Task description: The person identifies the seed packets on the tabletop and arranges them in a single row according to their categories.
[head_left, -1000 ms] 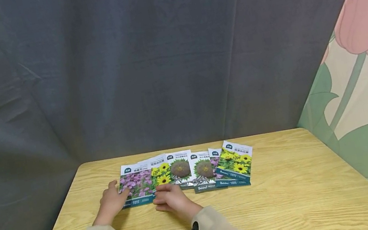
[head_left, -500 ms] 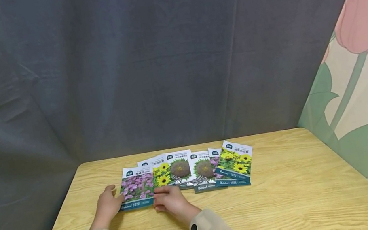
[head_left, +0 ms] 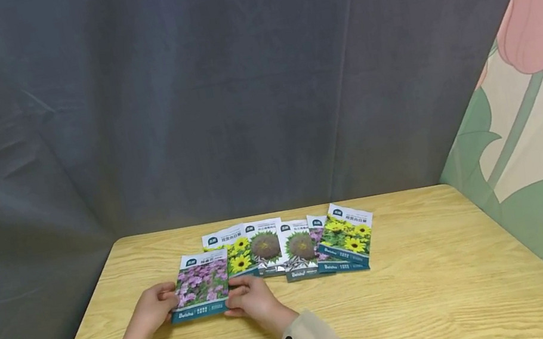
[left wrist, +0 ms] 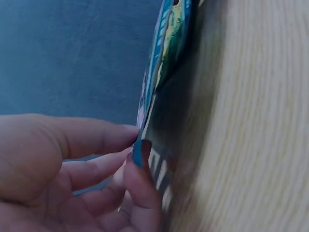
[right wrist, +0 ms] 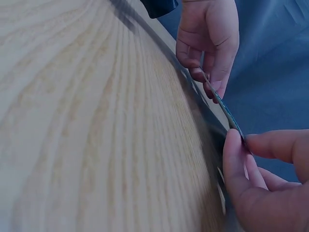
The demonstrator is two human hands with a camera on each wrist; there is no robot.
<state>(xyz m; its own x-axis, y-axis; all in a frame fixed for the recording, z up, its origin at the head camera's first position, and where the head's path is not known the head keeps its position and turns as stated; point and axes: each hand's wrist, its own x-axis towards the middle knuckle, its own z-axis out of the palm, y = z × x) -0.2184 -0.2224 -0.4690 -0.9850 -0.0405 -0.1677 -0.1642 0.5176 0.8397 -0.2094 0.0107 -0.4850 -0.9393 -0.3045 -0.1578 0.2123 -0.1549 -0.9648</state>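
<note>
A seed packet with purple flowers (head_left: 201,285) is held between both hands, close over the table and nearer the person than the other packets. My left hand (head_left: 152,312) pinches its left edge; in the left wrist view the thumb and fingers (left wrist: 104,137) meet on the packet's lower corner. On the opposite side my right hand (head_left: 256,300) pinches the right edge near the bottom. Seen edge-on in the right wrist view, the purple-flower packet (right wrist: 223,107) spans from one hand to the other. Behind it lies a yellow-flower packet (head_left: 239,254), partly covered.
Several more seed packets lie overlapping in a row: two with brown sunflower heads (head_left: 265,246), a mostly covered purple one (head_left: 317,234), and a tilted yellow-flower one (head_left: 351,234) at the right end. The wooden table (head_left: 434,286) meets a dark curtain (head_left: 236,91) behind.
The purple-flower packet has been drawn from the row's left end toward the person, uncovering more of the yellow-flower packet. The left hand, first beside it, has come to pinch its edge.
</note>
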